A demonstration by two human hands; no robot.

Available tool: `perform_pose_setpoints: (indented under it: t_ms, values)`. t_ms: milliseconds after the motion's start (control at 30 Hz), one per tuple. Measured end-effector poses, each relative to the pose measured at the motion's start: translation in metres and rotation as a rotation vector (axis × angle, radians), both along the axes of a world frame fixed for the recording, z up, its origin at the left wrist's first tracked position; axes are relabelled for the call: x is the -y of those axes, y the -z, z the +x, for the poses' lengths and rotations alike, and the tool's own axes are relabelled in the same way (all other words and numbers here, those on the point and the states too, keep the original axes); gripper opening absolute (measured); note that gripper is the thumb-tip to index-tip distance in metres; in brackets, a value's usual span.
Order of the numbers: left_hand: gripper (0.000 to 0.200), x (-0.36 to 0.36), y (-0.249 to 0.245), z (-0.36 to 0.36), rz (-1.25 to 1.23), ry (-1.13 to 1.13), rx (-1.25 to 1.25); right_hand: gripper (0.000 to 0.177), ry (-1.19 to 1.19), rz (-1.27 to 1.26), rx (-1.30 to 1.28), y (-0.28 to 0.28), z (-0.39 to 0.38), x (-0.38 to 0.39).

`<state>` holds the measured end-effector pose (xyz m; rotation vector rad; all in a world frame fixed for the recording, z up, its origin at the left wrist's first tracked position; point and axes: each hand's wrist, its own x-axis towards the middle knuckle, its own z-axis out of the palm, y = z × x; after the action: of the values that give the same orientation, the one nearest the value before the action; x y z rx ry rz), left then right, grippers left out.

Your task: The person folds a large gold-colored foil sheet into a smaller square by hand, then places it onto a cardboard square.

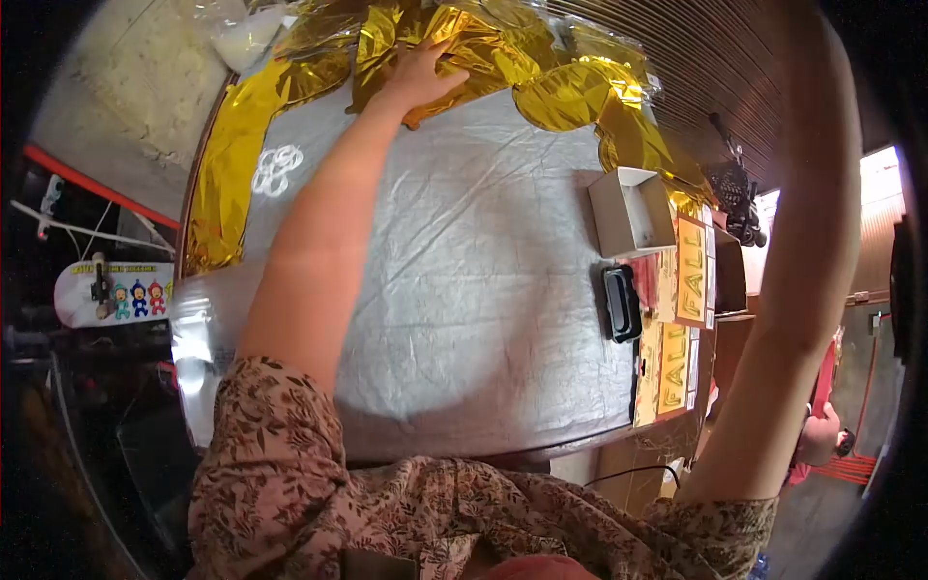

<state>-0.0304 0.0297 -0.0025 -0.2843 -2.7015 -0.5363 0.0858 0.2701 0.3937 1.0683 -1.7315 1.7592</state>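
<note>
My left hand (421, 79) reaches to the far side of the table, fingers spread over a flat gold foil balloon (488, 58). Its palm lies against the shiny, creased foil. More flat gold foil pieces lie around it: a long strip (224, 184) down the left edge and a rounded piece (559, 100) to the right. Up along the right side stretches my right arm (807, 222), its hand beyond the top of the view.
A silver sheet (454, 280) covers the table. White looped ribbon (277, 170) lies at its left. On the right are an open white box (606, 215), a black tray (622, 303) and packages marked FALL (674, 367). Another person (820, 433) is in the right background.
</note>
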Motion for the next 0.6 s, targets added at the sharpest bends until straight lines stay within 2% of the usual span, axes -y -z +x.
perform_pose_setpoints:
  t_ms: [33, 67, 100, 133, 167, 200, 233, 267, 333, 367, 433, 467, 500, 533, 600]
  values:
    - [0.082, 0.002, -0.019, 0.020, 0.027, 0.054, -0.101, 0.031, -0.076, 0.054, -0.015, 0.010, 0.011, 0.001]
    - [0.082, 0.002, -0.029, 0.035, 0.027, 0.049, -0.097, 0.033, -0.151, 0.110, -0.028, 0.022, 0.032, 0.006]
    - [0.078, 0.002, -0.038, 0.051, 0.594, 0.023, 0.200, 0.040, 0.205, 0.165, 0.128, 0.043, 0.064, 0.005]
    - [0.073, 0.004, -0.046, 0.071, 1.160, -0.011, 0.503, 0.043, 0.354, 0.324, 0.180, 0.056, 0.115, 0.021]
    - [0.062, 0.007, -0.059, 0.102, 1.405, 0.010, 0.673, 0.032, 0.543, 0.397, 0.081, 0.084, 0.109, 0.013]
    - [0.062, 0.021, -0.051, 0.119, 1.407, -0.002, 0.677, 0.022, 0.371, 0.360, 0.131, 0.153, 0.076, -0.019]
    - [0.058, 0.042, -0.036, 0.136, 1.552, 0.130, 0.815, 0.037, 0.381, 0.615, 0.220, 0.146, 0.133, -0.013]
    - [0.054, 0.055, -0.031, 0.151, 1.691, 0.272, 0.943, 0.034, 0.261, 0.392, 0.177, 0.183, 0.145, -0.009]
    - [0.060, 0.057, -0.049, 0.210, 1.521, 0.212, 0.739, 0.029, 0.062, 0.255, 0.419, 0.237, 0.177, -0.014]
    - [0.078, 0.050, -0.060, 0.242, 1.592, 0.143, 0.680, 0.026, 0.018, 0.268, 0.421, 0.267, 0.186, -0.019]
    - [0.096, 0.068, -0.034, 0.247, 1.936, 0.136, 0.733, 0.023, -0.021, 0.378, 0.408, 0.302, 0.209, -0.027]
    - [0.107, 0.072, -0.034, 0.267, 1.892, 0.057, 0.731, 0.023, -0.015, 0.472, 0.394, 0.314, 0.226, -0.031]
    - [0.112, 0.066, -0.045, 0.288, 1.904, -0.029, 0.708, 0.021, -0.044, 0.380, 0.535, 0.333, 0.240, -0.032]
    - [0.116, 0.061, -0.056, 0.304, 1.912, -0.116, 0.685, 0.021, -0.061, 0.379, 0.531, 0.342, 0.248, -0.036]
    - [0.109, 0.063, -0.044, 0.324, 1.896, -0.125, 0.689, 0.020, -0.151, 0.478, 0.464, 0.356, 0.262, -0.045]
